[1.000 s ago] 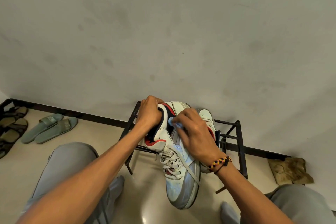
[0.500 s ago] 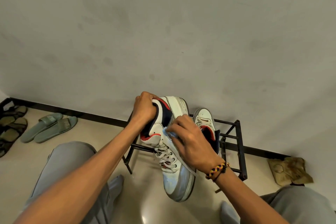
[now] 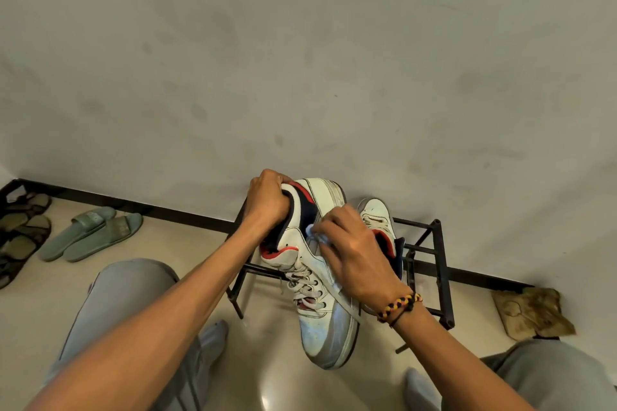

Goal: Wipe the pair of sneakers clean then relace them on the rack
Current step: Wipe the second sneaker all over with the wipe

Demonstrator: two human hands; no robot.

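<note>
Beige floor [image 3: 273, 374], stained wall [image 3: 300, 60], black rack [image 3: 440, 277]; left hand [image 3: 267, 202] grips sneaker [image 3: 320, 280] collar, right hand [image 3: 354, 252] pinches mostly hidden blue cloth [image 3: 311, 229], second sneaker [image 3: 377, 215] half hidden.

One head-worn wide-angle view looks forward and steeply down from close above the person's forearms. It faces a wall [image 3: 300, 60] filling twelve o'clock, a floor [image 3: 267, 344] at six, a shoe rack [image 3: 440, 277] near centre and sandals [image 3: 90, 233] at nine.
</note>
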